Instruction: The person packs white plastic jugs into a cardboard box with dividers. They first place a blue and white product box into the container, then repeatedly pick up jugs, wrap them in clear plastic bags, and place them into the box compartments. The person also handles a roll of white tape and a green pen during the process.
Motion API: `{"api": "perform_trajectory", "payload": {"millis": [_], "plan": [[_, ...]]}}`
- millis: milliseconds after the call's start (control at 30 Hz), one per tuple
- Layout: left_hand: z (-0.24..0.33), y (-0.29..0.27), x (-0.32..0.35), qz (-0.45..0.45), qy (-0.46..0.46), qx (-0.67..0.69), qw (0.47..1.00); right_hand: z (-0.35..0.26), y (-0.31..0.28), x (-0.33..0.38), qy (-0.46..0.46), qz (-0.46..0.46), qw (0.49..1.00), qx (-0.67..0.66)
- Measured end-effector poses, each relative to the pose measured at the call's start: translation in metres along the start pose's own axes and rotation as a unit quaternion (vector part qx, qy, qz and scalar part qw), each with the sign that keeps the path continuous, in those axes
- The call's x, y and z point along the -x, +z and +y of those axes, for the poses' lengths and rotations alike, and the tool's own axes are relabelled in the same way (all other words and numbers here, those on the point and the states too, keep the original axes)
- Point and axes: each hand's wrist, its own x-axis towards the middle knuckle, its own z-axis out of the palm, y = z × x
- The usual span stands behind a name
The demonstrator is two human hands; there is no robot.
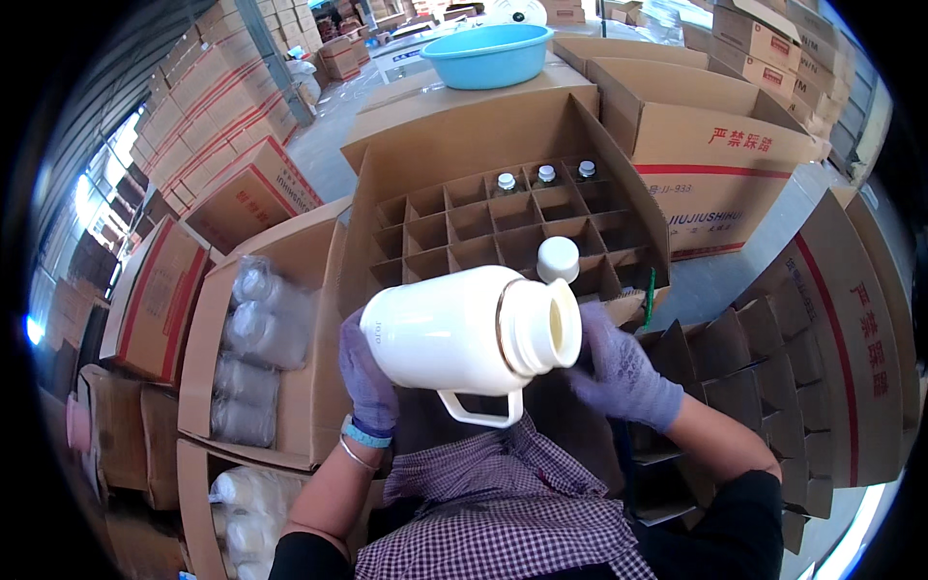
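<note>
A cream-white vacuum jug (445, 331) lies tilted on its side in front of me, its handle down and its uncovered mouth pointing right. My left hand (367, 372), in a purple-grey work glove, is closed around the jug's base. Beside the mouth is my gloved right hand (628, 372), thumb and fingers apart; its fingertips are partly hidden and blurred, and I see nothing in it. Just beyond the jug's neck, a white cap (559, 259) rests over the divided carton (464, 126). Three white-capped bottles (546, 176) stand in its far cells.
A light-blue basin (488, 58) sits on a carton at the back. On the left, an open carton holds plastic-wrapped clear items (266, 324); below it are wrapped white items (246, 517). Another divided carton (841, 338) stands open at right. Stacked cartons (208, 106) rise behind.
</note>
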Motion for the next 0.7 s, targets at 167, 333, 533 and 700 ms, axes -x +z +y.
{"api": "perform_trajectory", "payload": {"millis": [167, 333, 533, 700], "plan": [[0.026, 0.04, 0.007, 0.14, 0.028, 0.11, 0.984, 0.008, -0.019, 0.027, 0.19, -0.154, 0.772, -0.587], [0.029, 0.023, -0.006, -0.116, 0.292, 0.111, 0.943, 0.023, -0.023, 0.044, 0.193, -0.02, 0.905, -0.378], [0.009, 0.082, -0.052, -0.034, -0.111, 0.264, 0.957, 0.037, -0.052, 0.048, -0.216, 0.215, 0.881, 0.362], [-0.058, 0.145, -0.071, -0.212, 0.21, -0.236, 0.925, 0.054, -0.02, 0.058, 0.085, 0.478, 0.874, -0.022]]}}
